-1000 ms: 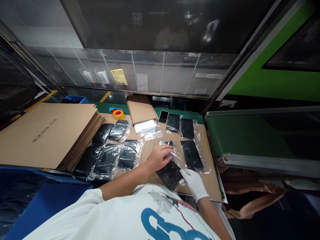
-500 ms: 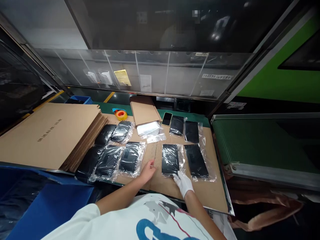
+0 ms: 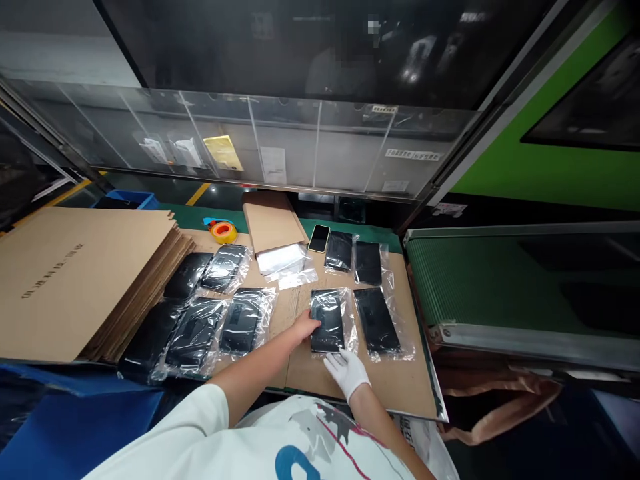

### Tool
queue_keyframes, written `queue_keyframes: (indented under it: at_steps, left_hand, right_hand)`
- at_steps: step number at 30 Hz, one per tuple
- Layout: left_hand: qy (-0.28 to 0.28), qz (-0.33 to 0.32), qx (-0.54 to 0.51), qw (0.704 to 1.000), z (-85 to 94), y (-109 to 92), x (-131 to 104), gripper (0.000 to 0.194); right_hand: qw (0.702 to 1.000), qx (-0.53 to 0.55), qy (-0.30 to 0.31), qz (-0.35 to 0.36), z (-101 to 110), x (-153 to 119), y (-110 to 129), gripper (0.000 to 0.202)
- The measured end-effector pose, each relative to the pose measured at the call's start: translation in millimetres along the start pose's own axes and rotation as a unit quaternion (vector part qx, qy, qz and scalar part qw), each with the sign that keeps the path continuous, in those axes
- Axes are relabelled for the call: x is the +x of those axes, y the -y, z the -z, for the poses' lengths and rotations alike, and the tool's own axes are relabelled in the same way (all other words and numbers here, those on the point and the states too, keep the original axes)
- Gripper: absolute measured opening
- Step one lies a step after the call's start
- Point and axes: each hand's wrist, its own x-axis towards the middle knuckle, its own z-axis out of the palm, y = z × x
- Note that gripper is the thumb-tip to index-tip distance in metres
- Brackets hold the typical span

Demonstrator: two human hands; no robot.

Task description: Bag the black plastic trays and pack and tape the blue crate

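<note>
A flat black rectangular item in a clear plastic bag [image 3: 327,321] lies on the cardboard-covered tabletop in front of me. My bare left hand [image 3: 303,327] is at its left edge, thumb over the edge and fingers closed against it. At its lower edge is my right hand [image 3: 349,375] in a white glove, fingers stretched out with the tips touching or very near the bag. Another bagged black item [image 3: 377,321] lies just to the right, with two more [image 3: 340,251] behind. To the left, several similar bagged items [image 3: 243,321] lie close together, some overlapping.
Flattened cardboard [image 3: 90,280] is stacked at left. At the back are a yellow tape roll [image 3: 223,232], a brown carton piece [image 3: 274,223], clear bags [image 3: 285,262] and a phone [image 3: 319,239]. A green conveyor belt [image 3: 465,287] runs along the right; a blue bin [image 3: 80,427] stands lower left.
My left hand has moved right, from the bare cardboard onto the bagged item's left edge. My right hand stays near its lower edge. The whole view has shifted slightly.
</note>
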Motion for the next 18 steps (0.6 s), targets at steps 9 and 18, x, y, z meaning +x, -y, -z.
queue_keyframes:
  at_steps: [9,18]
  left_hand:
    - [0.004,-0.096,-0.046,0.994,-16.1,-37.6,6.5,0.058]
    - [0.055,-0.089,-0.059,0.993,12.1,-8.6,-15.9,0.066]
  right_hand:
    - [0.994,0.029,0.103,-0.019,-25.0,-8.1,35.3,0.004]
    - [0.868,-0.356,0.064,0.34,27.4,-95.7,195.0,0.041]
